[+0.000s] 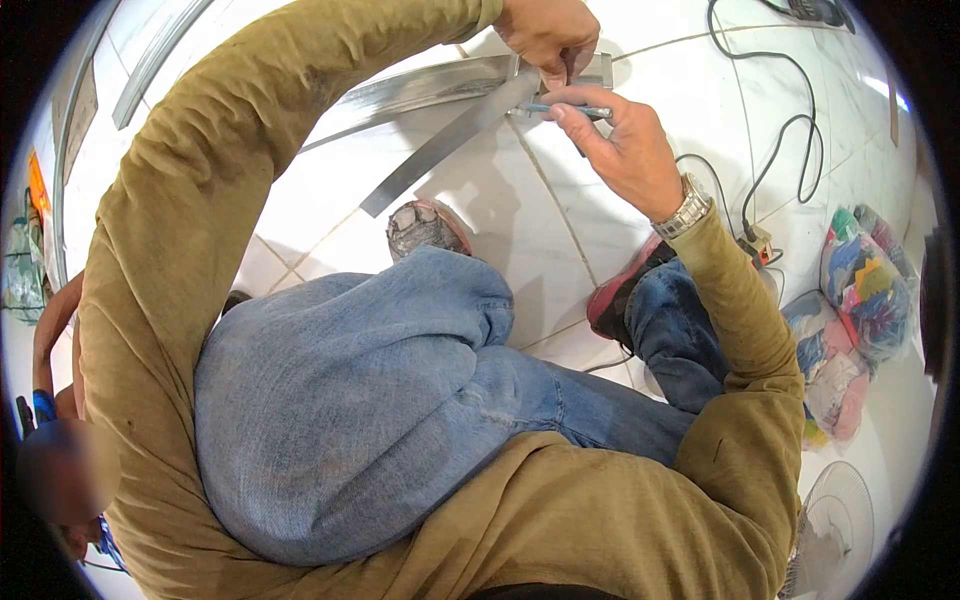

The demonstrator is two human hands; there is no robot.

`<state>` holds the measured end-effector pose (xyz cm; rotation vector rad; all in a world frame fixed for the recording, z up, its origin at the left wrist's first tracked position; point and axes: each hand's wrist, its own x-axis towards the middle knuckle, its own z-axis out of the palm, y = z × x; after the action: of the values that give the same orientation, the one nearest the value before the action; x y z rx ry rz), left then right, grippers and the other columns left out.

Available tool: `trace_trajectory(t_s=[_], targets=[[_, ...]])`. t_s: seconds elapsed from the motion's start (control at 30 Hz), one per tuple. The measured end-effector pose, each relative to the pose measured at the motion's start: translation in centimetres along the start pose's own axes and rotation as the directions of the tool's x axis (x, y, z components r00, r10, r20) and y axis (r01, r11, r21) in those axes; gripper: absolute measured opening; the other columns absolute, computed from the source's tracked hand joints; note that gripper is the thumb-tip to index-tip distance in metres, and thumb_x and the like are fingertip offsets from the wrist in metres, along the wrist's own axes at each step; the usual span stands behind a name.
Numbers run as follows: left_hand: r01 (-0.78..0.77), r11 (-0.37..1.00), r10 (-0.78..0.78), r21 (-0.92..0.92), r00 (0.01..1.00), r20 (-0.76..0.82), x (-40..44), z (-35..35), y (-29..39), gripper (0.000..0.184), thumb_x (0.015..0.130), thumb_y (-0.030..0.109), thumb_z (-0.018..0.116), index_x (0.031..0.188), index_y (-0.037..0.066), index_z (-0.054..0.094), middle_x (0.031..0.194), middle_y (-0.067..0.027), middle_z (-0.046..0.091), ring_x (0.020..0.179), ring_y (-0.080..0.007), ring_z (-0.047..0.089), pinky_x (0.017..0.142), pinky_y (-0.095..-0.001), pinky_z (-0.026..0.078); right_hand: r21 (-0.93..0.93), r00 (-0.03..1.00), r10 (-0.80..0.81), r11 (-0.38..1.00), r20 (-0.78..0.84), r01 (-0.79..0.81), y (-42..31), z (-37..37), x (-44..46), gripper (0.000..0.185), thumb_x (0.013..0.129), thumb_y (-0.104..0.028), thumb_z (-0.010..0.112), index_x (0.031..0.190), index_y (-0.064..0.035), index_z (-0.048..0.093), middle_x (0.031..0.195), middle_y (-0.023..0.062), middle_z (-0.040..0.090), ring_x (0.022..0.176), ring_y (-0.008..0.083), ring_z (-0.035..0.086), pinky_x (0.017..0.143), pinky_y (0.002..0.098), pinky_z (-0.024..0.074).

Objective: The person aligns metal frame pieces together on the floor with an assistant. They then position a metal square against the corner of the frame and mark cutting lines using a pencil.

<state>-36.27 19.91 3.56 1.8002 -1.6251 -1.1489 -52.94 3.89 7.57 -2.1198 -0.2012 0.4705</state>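
Observation:
At the top of the view, my left hand (555,38) is closed in a pinch at the upper end of a flat grey metal strip (430,160), beside a silver metal channel (420,88). The strip slants across the channel. Just below and right of it, my right hand (635,150) is closed on a slim bluish pen-like tool (560,109). Its tip lies at the strip's edge. I cannot make out whether the tip touches the metal.
Black cables (815,130) run over the white tiled floor (560,250) to a plug. Colourful bundles in plastic (868,285) and a fan (835,520) stand at right. Another metal profile (160,60) lies upper left. Another person (65,310) is at the left edge.

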Motion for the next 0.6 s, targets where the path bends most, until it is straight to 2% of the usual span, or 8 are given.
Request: trace_trajectory(t_s=[0.23, 0.33, 0.43, 0.5, 0.53, 0.6], targets=[[-0.042, 0.998, 0.043, 0.056, 0.999, -0.018, 0.1, 0.2, -0.3, 0.018, 0.082, 0.014, 0.070, 0.084, -0.004, 0.073, 0.066, -0.0211, 0.065, 0.057, -0.0283, 0.057, 0.059, -0.0432, 0.048, 0.006, 0.999, -0.034, 0.999, -0.009, 0.034, 0.3, 0.0, 0.1, 0.022, 0.098, -0.024, 0.073, 0.111, -0.0065, 0.076, 0.076, 0.0115, 0.073, 0.059, 0.0163, 0.063, 0.057, 0.0311, 0.0483], [-0.065, 0.996, 0.068, 0.055, 0.997, -0.039, 0.0, 0.3, -0.4, 0.019, 0.081, 0.014, 0.070, 0.084, -0.004, 0.073, 0.067, -0.0222, 0.066, 0.057, -0.0294, 0.057, 0.060, -0.0437, 0.049, -0.057, 0.999, 0.019, 0.998, 0.030, -0.017, -0.2, -0.5, 0.3, 0.021, 0.098, -0.024, 0.073, 0.110, -0.0067, 0.076, 0.075, 0.0112, 0.073, 0.058, 0.0160, 0.061, 0.057, 0.0311, 0.0475], [-0.080, 0.994, 0.084, 0.068, 0.995, -0.052, -0.2, 0.2, -0.1, 0.019, 0.080, 0.015, 0.070, 0.084, -0.003, 0.074, 0.068, -0.0227, 0.067, 0.057, -0.0296, 0.058, 0.061, -0.0434, 0.050, 0.006, 0.999, -0.011, 1.000, -0.048, 0.011, 0.8, 0.1, 0.3, 0.021, 0.099, -0.024, 0.072, 0.109, -0.0066, 0.076, 0.076, 0.0114, 0.074, 0.059, 0.0160, 0.061, 0.057, 0.0311, 0.0477], [-0.095, 0.992, 0.101, 0.089, 0.992, -0.072, -0.1, 0.5, -0.6, 0.019, 0.080, 0.015, 0.070, 0.083, -0.003, 0.074, 0.068, -0.0226, 0.067, 0.057, -0.0298, 0.058, 0.061, -0.0430, 0.050, 0.028, 0.985, -0.156, 0.987, -0.067, 0.158, 0.9, 0.5, 0.3, 0.021, 0.099, -0.025, 0.072, 0.108, -0.0061, 0.076, 0.081, 0.0111, 0.076, 0.060, 0.0164, 0.063, 0.058, 0.0307, 0.0489], [-0.106, 0.988, 0.117, 0.112, 0.989, -0.091, 0.0, 0.6, -0.8, 0.019, 0.080, 0.016, 0.069, 0.083, -0.002, 0.074, 0.069, -0.0225, 0.067, 0.058, -0.0300, 0.059, 0.061, -0.0427, 0.050, 0.027, 0.985, -0.156, 0.987, -0.068, 0.158, 0.7, 0.2, 0.2, 0.021, 0.099, -0.025, 0.072, 0.108, -0.0061, 0.076, 0.081, 0.0111, 0.076, 0.060, 0.0164, 0.063, 0.058, 0.0307, 0.0489], [-0.084, 0.994, 0.090, 0.066, 0.992, -0.083, -0.1, 0.6, -0.6, 0.019, 0.080, 0.016, 0.069, 0.083, -0.002, 0.074, 0.068, -0.0222, 0.067, 0.058, -0.0299, 0.060, 0.061, -0.0424, 0.050, -0.043, 1.000, -0.020, 0.999, 0.014, 0.020, -0.4, -0.6, 0.2, 0.021, 0.099, -0.025, 0.071, 0.109, -0.0065, 0.076, 0.086, 0.0116, 0.077, 0.064, 0.0177, 0.066, 0.061, 0.0306, 0.0513]])
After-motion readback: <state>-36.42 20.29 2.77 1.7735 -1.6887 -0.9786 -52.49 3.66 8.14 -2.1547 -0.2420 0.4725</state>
